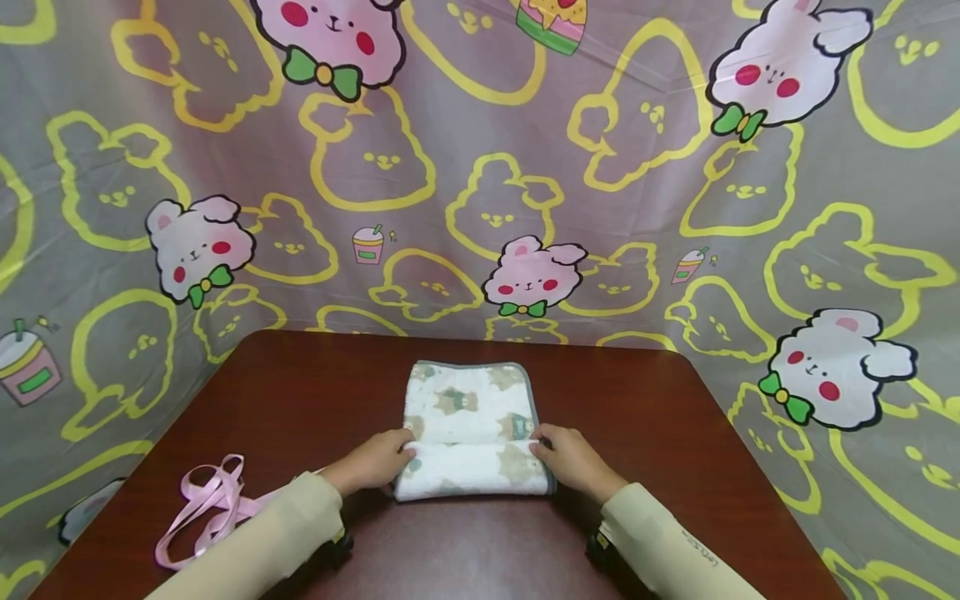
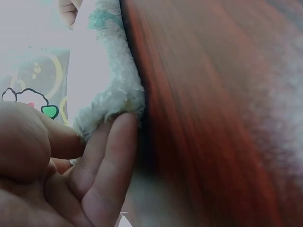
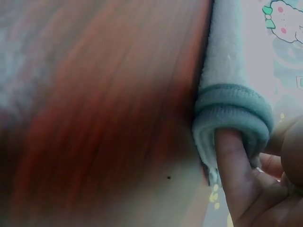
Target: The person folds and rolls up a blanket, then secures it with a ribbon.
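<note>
A white plush towel with brown bears and a grey-green bound edge lies on the table, its near part folded over toward the far side. My left hand pinches the towel's left edge at the fold. In the left wrist view, two fingers of the left hand reach under the fluffy fold, thumb on the other side. On the opposite edge my right hand grips the same fold. The right wrist view has one finger of the right hand inside the rolled, bound edge of the towel.
A loose tangle of pink ribbon lies at the table's left, partly behind my left sleeve. The dark reddish-brown table has rounded far corners. A grey curtain printed with rabbits surrounds it.
</note>
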Action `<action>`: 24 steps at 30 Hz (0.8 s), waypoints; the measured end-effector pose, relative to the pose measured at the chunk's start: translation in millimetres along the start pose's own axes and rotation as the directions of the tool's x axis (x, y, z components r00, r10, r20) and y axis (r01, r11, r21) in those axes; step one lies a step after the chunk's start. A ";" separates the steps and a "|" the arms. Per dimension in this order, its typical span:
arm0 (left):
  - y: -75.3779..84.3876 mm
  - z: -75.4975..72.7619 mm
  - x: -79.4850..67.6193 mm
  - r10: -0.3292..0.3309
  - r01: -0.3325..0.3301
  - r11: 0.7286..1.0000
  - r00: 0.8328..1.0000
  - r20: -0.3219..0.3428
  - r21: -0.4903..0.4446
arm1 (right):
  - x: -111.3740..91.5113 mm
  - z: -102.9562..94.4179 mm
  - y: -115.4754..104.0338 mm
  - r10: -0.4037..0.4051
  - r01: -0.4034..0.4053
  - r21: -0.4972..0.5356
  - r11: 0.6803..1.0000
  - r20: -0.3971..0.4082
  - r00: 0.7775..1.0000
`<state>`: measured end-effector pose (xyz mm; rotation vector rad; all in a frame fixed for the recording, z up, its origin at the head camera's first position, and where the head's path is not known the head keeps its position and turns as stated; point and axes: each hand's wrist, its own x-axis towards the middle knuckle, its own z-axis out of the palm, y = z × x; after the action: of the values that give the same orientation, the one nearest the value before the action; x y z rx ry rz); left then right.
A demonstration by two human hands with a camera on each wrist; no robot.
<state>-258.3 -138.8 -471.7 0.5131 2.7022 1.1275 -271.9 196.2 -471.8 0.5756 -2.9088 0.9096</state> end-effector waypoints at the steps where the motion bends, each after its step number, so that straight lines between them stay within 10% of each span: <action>1: 0.3 0.5 0.2 -0.010 0.010 1.000 1.000 -0.004 -0.008 | 0.9 -0.3 -0.7 -0.003 0.003 -0.009 1.000 -0.001 1.000; 17: -0.4 5.7 7.8 -0.063 0.067 0.995 0.997 -0.042 0.078 | 3.8 3.8 -5.0 0.016 -0.015 -0.106 0.994 0.011 1.000; 24: 4.2 1.8 7.4 -0.009 0.030 0.956 0.997 -0.073 0.292 | 2.0 1.3 -1.8 0.005 -0.008 -0.183 0.983 -0.013 1.000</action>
<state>-263.6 -132.1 -470.1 0.4940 2.9478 0.7549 -273.1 193.4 -471.6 0.5448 -2.9413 0.6335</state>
